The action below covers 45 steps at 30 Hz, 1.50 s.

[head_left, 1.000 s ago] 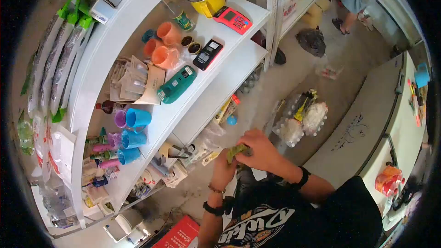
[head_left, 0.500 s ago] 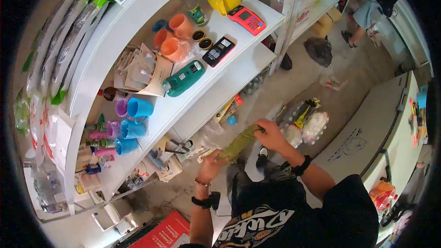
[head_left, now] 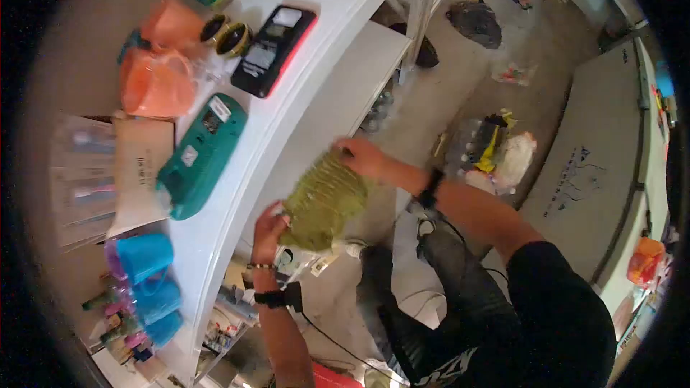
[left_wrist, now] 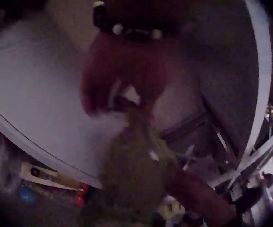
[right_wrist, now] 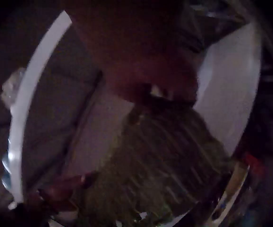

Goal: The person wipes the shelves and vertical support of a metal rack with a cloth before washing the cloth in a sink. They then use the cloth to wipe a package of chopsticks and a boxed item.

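An olive-green ribbed cloth (head_left: 327, 197) is spread between the two hands in the head view, beside the shelf edge. My left hand (head_left: 268, 231) pinches its lower left edge, and my right hand (head_left: 368, 159) pinches its upper corner. Dark, blurred wrist views show the same: the cloth (left_wrist: 132, 172) hangs from the left hand (left_wrist: 124, 75) in the left one, and the ribbed cloth (right_wrist: 160, 156) hangs from the right hand (right_wrist: 148, 71) in the right one.
The white shelf (head_left: 287, 100) holds a green device (head_left: 205, 158), a black-and-red device (head_left: 274, 50), orange cups (head_left: 158, 82) and blue cups (head_left: 146, 257). Wrapped bundles (head_left: 514, 162) and a black bag (head_left: 474, 23) lie on the floor. A grey chest (head_left: 586, 165) stands right.
The bunched cloth has been spread wide between the hands. Both hands have moved up and left towards the shelf, which now appears nearer and larger.
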Each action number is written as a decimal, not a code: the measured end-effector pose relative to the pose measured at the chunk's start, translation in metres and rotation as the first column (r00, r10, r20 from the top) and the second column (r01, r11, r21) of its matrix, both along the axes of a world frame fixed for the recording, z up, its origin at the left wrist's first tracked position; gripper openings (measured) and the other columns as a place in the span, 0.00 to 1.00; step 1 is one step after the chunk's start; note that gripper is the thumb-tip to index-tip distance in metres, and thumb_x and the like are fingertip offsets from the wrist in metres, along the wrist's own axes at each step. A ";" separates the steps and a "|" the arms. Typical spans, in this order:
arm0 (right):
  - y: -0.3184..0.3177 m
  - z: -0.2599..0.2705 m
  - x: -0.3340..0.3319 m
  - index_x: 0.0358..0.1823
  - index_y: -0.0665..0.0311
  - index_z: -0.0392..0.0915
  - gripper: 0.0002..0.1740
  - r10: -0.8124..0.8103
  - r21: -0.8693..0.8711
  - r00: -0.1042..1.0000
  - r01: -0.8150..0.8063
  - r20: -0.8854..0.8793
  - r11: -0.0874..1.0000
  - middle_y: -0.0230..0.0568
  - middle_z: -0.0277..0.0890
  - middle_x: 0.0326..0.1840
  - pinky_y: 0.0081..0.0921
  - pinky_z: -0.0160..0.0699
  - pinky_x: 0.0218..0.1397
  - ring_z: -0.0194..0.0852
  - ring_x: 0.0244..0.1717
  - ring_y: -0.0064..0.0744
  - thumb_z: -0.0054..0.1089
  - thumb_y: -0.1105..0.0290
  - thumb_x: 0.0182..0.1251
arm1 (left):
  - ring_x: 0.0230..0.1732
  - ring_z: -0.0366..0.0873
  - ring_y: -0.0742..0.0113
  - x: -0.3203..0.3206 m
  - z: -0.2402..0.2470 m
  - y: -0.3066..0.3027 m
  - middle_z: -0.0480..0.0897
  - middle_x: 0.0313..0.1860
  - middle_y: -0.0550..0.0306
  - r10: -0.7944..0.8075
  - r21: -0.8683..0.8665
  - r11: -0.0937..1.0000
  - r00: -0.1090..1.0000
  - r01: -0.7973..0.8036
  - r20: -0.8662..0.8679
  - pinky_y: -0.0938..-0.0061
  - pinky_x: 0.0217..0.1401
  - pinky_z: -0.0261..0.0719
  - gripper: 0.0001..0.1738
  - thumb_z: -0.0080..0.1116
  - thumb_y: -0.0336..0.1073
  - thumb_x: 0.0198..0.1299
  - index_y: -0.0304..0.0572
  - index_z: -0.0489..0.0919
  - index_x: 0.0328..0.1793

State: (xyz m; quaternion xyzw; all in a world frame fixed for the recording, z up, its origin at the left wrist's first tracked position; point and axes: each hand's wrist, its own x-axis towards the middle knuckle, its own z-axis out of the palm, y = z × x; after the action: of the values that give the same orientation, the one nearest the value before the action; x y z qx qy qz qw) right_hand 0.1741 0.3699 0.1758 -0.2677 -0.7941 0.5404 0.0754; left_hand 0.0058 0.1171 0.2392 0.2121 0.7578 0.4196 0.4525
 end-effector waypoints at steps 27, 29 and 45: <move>-0.123 -0.143 -0.200 0.55 0.70 0.70 0.33 0.591 0.836 0.802 -0.378 0.082 0.398 0.57 0.67 0.53 0.47 0.60 0.58 0.63 0.55 0.51 0.45 0.47 0.62 | 0.49 0.78 0.67 0.136 -0.238 -0.077 0.81 0.47 0.53 -0.469 0.196 0.860 0.881 0.472 -0.065 0.73 0.54 0.74 0.21 0.50 0.42 0.67 0.41 0.70 0.62; -0.183 -0.185 -0.209 0.46 0.71 0.75 0.27 0.618 0.848 0.625 0.143 -0.477 0.510 0.58 0.71 0.52 0.45 0.62 0.61 0.67 0.54 0.56 0.48 0.52 0.59 | 0.49 0.78 0.69 0.137 -0.251 -0.072 0.81 0.47 0.54 -0.377 0.236 0.907 0.922 0.349 0.088 0.73 0.55 0.73 0.21 0.50 0.42 0.67 0.41 0.70 0.62; 0.205 -0.149 -0.176 0.51 0.62 0.73 0.21 0.069 0.952 0.953 -0.299 0.295 0.060 0.49 0.72 0.51 0.43 0.71 0.54 0.71 0.53 0.49 0.46 0.56 0.63 | 0.58 0.72 0.58 0.164 -0.209 -0.103 0.75 0.58 0.52 -0.583 0.186 0.796 0.812 0.576 -0.020 0.69 0.56 0.72 0.14 0.46 0.40 0.68 0.39 0.75 0.49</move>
State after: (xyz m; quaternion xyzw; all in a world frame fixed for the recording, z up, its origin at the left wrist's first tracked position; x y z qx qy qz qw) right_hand -0.0015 0.5749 0.0267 -0.0881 -0.9786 -0.1575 0.0984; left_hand 0.1699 0.0137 0.0298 0.4663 0.6058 0.3332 0.5518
